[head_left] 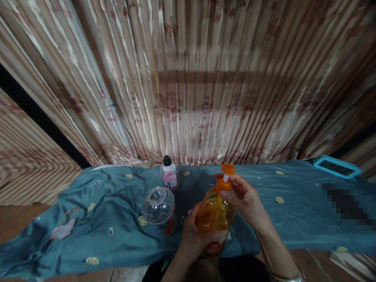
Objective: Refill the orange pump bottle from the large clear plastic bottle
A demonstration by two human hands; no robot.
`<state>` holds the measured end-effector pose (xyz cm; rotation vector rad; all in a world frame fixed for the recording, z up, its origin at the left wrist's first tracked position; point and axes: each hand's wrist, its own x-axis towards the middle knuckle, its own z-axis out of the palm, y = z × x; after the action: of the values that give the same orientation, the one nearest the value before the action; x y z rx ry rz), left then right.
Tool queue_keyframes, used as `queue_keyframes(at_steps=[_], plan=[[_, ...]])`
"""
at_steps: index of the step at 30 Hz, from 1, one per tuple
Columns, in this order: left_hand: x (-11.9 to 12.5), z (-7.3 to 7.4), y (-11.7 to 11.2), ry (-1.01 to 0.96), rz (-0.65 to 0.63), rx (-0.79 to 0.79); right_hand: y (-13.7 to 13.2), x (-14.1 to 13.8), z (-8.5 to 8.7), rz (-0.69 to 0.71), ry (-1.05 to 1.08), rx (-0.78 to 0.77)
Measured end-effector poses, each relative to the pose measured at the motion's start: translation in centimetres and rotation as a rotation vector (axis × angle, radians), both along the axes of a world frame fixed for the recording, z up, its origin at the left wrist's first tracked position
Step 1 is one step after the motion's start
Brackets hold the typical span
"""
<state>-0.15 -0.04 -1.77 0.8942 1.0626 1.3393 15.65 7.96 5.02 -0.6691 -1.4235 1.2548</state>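
Observation:
An amber pump bottle (216,211) is tilted a little to the right in front of me, near the cloth's front edge. Around its body wraps my left hand (196,231). The fingers of my right hand (242,196) close round the orange pump collar (223,185), just below the raised orange pump head (228,169). A white stem shows between collar and head. Left of the bottle stands a clear plastic cup with a domed lid (158,205). Behind the cup is a small bottle with a black cap (169,174) and a pink label.
A teal patterned cloth (111,211) covers the table, wrinkled at the left. On it lie a pale crumpled piece (63,230) at the left and a blue-framed digital clock (337,167) at the back right. A striped curtain (188,86) hangs behind. A pixelated patch hides something at the right.

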Motion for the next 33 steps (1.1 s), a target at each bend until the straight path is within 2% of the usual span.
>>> queue_keyframes(at_steps=[5, 9, 12, 16, 18, 23, 25, 30, 33], plan=[[-0.1, 0.2, -0.1, 0.073, 0.031, -0.042, -0.4, 0.4, 0.3, 0.095, -0.101, 0.009], [0.0, 0.0, 0.0, 0.055, 0.018, -0.034, -0.1, 0.2, -0.6, -0.007, -0.087, 0.062], [0.2, -0.2, 0.0, 0.031, 0.017, -0.021, -0.1, 0.2, -0.9, -0.065, -0.092, 0.034], [0.3, -0.1, -0.1, 0.005, 0.037, -0.022, -0.3, 0.5, -0.2, 0.056, -0.116, -0.035], [0.3, 0.1, -0.1, -0.003, 0.025, -0.019, -0.3, 0.6, -0.1, 0.07, -0.134, -0.029], [0.3, 0.0, -0.1, -0.002, 0.015, -0.014, 0.1, 0.3, -0.8, -0.066, -0.082, 0.031], [0.2, -0.3, -0.1, 0.025, 0.022, -0.02, 0.1, 0.4, -0.9, -0.081, -0.078, 0.017], [-0.1, -0.9, 0.1, 0.031, -0.03, -0.027, 0.0, 1.1, 0.0, 0.103, -0.139, -0.064], [-0.1, -0.6, 0.2, 0.081, 0.017, -0.046, 0.0, 1.2, -0.1, 0.082, -0.133, -0.039]])
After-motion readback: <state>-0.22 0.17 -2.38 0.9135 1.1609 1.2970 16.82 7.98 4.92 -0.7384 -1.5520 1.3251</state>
